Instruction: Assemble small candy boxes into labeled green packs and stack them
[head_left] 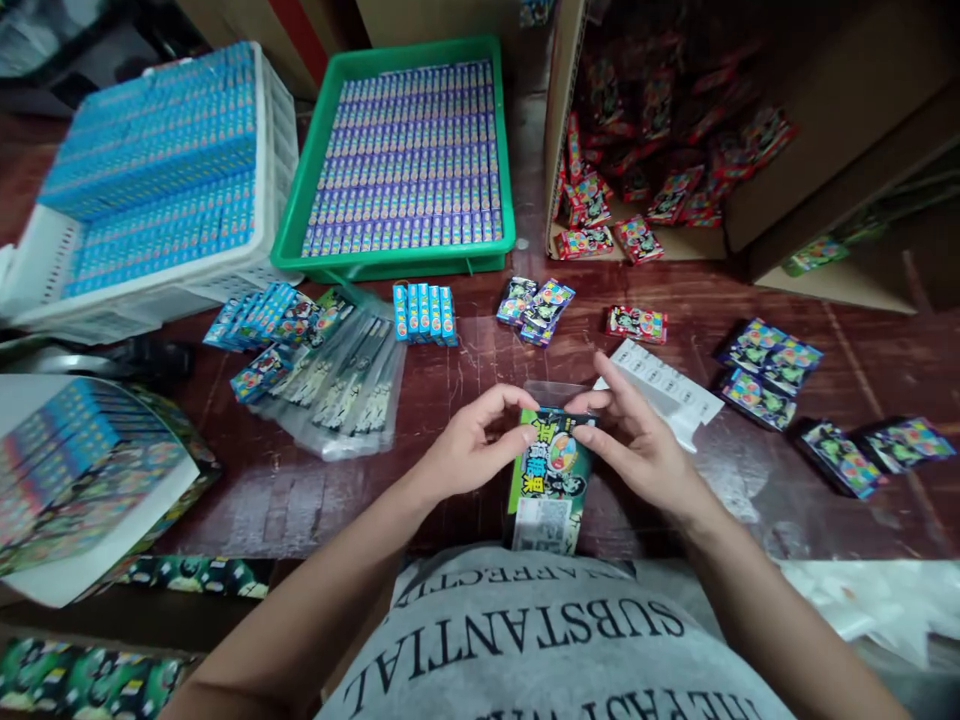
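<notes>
Green packet (551, 465): lower centre of the frame.
Left hand (484, 435): thumb and fingers pinch its top-left corner.
Right hand (637, 440): half-curled, gripping its top-right edge.

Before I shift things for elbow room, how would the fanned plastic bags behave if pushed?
The fanned plastic bags look glossy, so they'd probably slide over one another. Lying overlapped, they may spread. Their filmy, see-through edges suggest floppiness.

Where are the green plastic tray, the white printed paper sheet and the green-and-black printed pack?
Green plastic tray (420, 264): head view, on its front wall.
White printed paper sheet (666, 382): head view, around its middle.
Green-and-black printed pack (551, 476): head view, on its front.
</notes>
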